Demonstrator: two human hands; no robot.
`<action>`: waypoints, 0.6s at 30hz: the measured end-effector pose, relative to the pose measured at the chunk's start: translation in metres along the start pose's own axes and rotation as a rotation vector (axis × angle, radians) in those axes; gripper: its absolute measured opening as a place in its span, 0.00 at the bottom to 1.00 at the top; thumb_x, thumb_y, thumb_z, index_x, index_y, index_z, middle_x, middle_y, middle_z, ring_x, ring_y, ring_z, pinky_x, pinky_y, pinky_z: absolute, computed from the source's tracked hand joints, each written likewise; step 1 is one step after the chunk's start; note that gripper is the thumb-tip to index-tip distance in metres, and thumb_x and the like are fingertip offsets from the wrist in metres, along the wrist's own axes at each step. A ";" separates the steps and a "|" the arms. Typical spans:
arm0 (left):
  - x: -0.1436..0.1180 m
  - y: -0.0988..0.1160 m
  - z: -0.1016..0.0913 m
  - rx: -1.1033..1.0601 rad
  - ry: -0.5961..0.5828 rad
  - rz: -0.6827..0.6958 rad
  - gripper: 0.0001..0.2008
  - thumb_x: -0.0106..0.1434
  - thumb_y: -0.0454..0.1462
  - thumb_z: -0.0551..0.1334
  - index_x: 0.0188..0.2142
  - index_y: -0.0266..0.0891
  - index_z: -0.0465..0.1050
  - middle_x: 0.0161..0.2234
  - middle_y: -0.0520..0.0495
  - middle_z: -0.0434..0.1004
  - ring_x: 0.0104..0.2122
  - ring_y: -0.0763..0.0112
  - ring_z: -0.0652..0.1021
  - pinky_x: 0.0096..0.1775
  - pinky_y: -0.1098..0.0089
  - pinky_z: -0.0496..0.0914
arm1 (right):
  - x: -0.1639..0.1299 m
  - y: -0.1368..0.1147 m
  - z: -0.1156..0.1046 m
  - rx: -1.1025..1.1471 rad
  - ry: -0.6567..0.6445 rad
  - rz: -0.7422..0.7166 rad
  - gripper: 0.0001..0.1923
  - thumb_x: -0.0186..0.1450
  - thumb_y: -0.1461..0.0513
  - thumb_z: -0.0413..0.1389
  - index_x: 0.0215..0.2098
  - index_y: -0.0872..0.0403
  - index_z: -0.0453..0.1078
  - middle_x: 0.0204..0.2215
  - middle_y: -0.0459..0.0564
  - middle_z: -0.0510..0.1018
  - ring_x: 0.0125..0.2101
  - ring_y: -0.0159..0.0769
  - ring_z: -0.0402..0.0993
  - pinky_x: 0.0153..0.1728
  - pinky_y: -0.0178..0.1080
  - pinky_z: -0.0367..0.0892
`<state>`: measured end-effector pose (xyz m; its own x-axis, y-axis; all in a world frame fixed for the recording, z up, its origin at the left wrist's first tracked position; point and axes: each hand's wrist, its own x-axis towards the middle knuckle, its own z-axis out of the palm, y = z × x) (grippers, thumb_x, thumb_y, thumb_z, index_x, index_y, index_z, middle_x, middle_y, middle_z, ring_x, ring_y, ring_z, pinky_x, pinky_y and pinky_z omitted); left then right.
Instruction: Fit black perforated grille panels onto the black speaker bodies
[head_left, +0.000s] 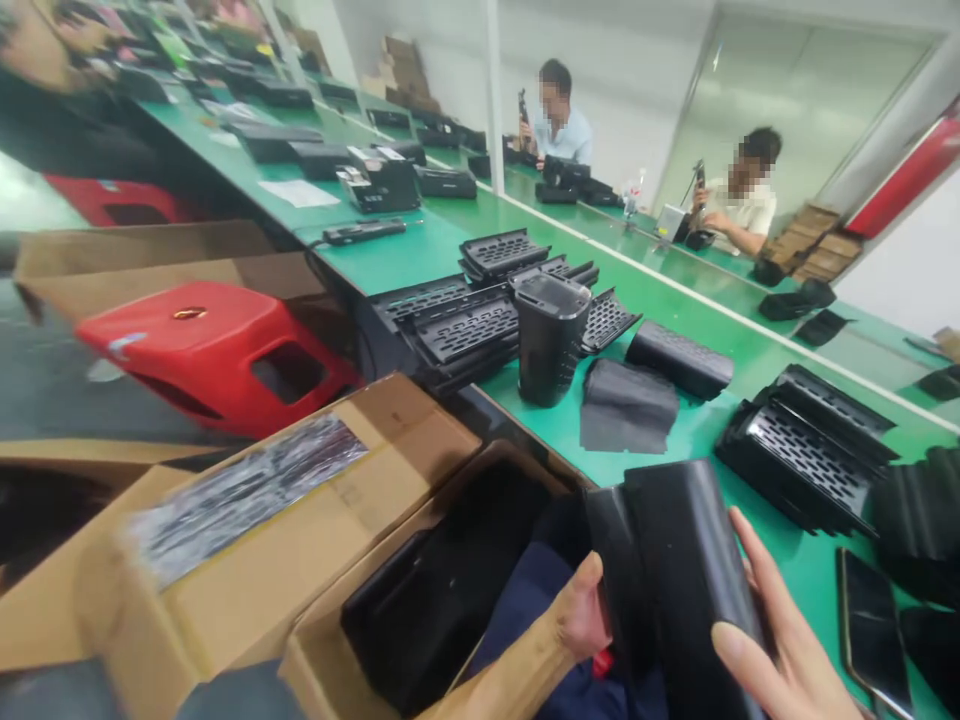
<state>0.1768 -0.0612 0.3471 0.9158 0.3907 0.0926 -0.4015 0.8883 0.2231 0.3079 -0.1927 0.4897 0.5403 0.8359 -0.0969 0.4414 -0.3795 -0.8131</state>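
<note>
I hold a black plastic housing low in front of me at the near edge of the green table. My left hand grips its left side, thumb on the edge. Around the right side curls my right hand, fingers spread along the smooth face. Below the housing sits an open cardboard box with more black parts inside. On the table beyond stand an upright black housing, stacked perforated grille panels and a dark folded cloth.
A phone lies by my right hand, with a large grille tray behind it. A second cardboard box and a red stool stand to the left. Two people sit across the table at the far side.
</note>
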 end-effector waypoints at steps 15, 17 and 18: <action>0.023 -0.006 0.027 0.116 -0.168 0.085 0.40 0.52 0.55 0.76 0.58 0.36 0.75 0.52 0.31 0.81 0.55 0.37 0.79 0.56 0.45 0.72 | 0.017 -0.005 0.000 -0.236 -0.166 -0.048 0.50 0.64 0.43 0.61 0.77 0.43 0.46 0.75 0.47 0.52 0.72 0.58 0.50 0.72 0.61 0.45; 0.022 -0.008 0.026 0.121 -0.128 0.071 0.38 0.53 0.55 0.75 0.56 0.35 0.76 0.53 0.31 0.81 0.56 0.37 0.78 0.57 0.46 0.71 | 0.025 -0.011 -0.001 -0.267 -0.197 -0.002 0.51 0.65 0.41 0.59 0.78 0.45 0.43 0.75 0.49 0.51 0.73 0.58 0.49 0.72 0.62 0.44; 0.022 -0.008 0.027 0.122 -0.096 0.069 0.37 0.53 0.55 0.75 0.55 0.34 0.77 0.52 0.31 0.81 0.56 0.37 0.78 0.57 0.46 0.71 | 0.029 -0.014 -0.003 -0.276 -0.215 0.015 0.51 0.66 0.40 0.57 0.78 0.46 0.43 0.75 0.50 0.52 0.72 0.58 0.50 0.72 0.62 0.44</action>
<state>0.2003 -0.0665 0.3733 0.8848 0.4196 0.2027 -0.4651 0.8220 0.3287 0.3191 -0.1645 0.4997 0.3980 0.8826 -0.2501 0.6276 -0.4608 -0.6275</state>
